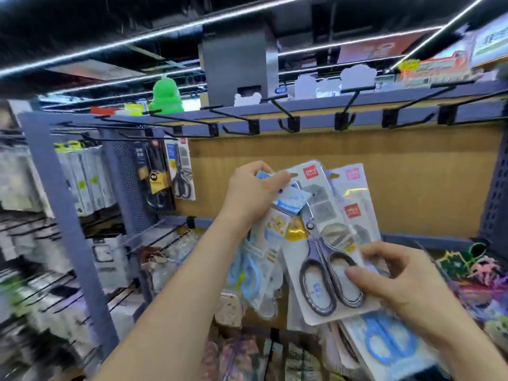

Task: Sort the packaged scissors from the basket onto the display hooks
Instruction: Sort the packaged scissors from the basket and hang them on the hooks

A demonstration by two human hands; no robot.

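I hold a fanned stack of packaged scissors in front of a wooden display panel. My left hand (254, 189) grips the top of a pack of small blue scissors (254, 266). My right hand (398, 281) pinches the lower right of a pack of grey-handled scissors (320, 243); behind it sits a second similar pack (354, 199), and another blue-handled pack (384, 339) lies under my right hand. A row of bare black display hooks (236, 127) juts from the rail above. The basket is not in view.
Two scissor packs (178, 169) hang on hooks at the left of the panel. A blue shelf upright (66, 215) stands left, with blurred goods beyond it. A perforated panel (494, 193) closes the right side. Colourful items (472, 265) lie on the lower shelf.
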